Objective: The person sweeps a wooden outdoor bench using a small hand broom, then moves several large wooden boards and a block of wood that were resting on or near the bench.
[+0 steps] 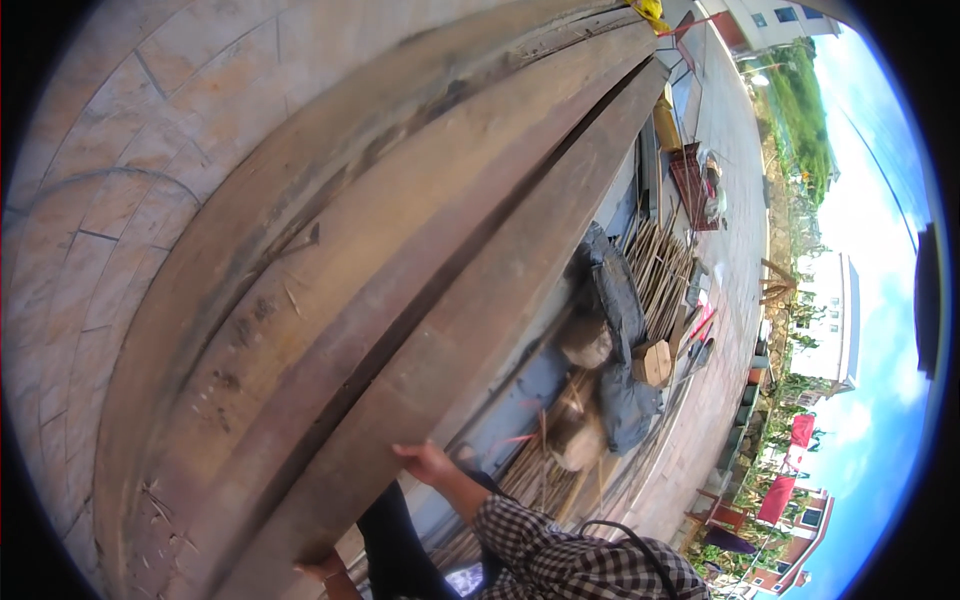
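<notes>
A long brown wooden board (480, 300) crosses the picture from the lower left to the upper right. At its near edge, my right hand (426, 460) grips it with a finger or thumb showing on the upper face. My left hand (321, 568) holds the same edge lower down, close to the bottom rim; most of its fingers are hidden. Beside the board, across a dark narrow gap, lies a wider brown and yellowish board (375, 277), with debris on its surface. My legs in dark trousers show beneath the held board.
Cut wood blocks (652, 363), black plastic sheeting (619, 300) and bundled thin sticks (660, 262) lie right of the board. A dark red crate (694, 187) stands farther off. Stone paving (112, 210) lies at the left. Yellow material (651, 13) sits at the boards' far end.
</notes>
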Available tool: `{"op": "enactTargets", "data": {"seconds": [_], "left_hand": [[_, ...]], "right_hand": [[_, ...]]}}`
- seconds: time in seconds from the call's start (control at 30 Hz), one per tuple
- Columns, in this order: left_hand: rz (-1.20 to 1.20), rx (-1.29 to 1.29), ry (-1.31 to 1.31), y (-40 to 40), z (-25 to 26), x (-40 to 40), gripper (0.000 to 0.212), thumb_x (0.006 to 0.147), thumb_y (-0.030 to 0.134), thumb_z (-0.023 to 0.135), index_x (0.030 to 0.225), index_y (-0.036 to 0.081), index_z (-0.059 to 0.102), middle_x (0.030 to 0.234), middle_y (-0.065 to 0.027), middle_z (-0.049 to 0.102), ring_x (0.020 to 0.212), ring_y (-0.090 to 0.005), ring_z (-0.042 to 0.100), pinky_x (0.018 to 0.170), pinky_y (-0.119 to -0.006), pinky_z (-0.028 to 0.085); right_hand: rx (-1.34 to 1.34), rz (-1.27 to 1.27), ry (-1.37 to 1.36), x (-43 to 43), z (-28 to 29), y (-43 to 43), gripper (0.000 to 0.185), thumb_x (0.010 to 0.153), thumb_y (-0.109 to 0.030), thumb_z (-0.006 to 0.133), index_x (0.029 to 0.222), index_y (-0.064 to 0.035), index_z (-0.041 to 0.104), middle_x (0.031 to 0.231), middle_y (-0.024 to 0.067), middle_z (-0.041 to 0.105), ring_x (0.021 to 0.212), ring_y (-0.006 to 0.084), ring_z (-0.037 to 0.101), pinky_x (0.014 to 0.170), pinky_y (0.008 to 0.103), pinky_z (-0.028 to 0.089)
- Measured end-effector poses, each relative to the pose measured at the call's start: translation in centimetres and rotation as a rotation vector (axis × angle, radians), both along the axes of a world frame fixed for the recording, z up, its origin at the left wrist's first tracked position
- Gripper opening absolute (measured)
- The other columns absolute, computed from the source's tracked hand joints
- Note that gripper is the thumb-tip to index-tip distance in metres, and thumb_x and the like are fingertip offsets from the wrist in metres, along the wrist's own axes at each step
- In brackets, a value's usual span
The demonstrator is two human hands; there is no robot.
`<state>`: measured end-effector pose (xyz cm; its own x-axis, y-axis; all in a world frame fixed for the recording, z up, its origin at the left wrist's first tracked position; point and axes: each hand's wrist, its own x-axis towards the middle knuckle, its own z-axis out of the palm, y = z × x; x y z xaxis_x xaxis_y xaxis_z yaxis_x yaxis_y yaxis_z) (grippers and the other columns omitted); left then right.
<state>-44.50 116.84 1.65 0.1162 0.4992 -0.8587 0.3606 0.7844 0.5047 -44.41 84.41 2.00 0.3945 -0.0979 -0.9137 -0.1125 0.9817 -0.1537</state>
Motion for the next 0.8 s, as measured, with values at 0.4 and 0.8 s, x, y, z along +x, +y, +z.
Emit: {"op": "enactTargets", "data": {"seconds": [0.4, 0.8], "left_hand": [[0.064, -0.097, -0.067, 2.5, -1.0, -0.7, 0.066, 0.085, 0.061, 0.039, 0.13, 0.013, 0.041, 0.132, -0.0055, 0.044, 0.118, -0.0289, 0.04, 0.101, -0.051, 0.029], [-0.262, -0.061, -0.105, -0.1, -7.0, 0.1, 0.074, 0.088, 0.062, 0.027, 0.137, 0.007, 0.027, 0.142, -0.0123, 0.03, 0.13, -0.0351, 0.027, 0.104, -0.057, 0.021]], "right_hand": [[0.016, 0.09, -0.156, 0.2, -0.3, -1.5, 0.039, 0.077, -0.005, 0.062, 0.115, -0.0003, 0.052, 0.112, 0.0101, 0.057, 0.106, 0.0251, 0.052, 0.098, 0.0417, 0.037], [0.051, 0.235, -0.222, 1.1, -9.7, -4.3, 0.042, 0.082, -0.014, 0.061, 0.12, -0.0011, 0.05, 0.121, 0.0095, 0.053, 0.115, 0.0257, 0.046, 0.102, 0.0411, 0.032]]}}
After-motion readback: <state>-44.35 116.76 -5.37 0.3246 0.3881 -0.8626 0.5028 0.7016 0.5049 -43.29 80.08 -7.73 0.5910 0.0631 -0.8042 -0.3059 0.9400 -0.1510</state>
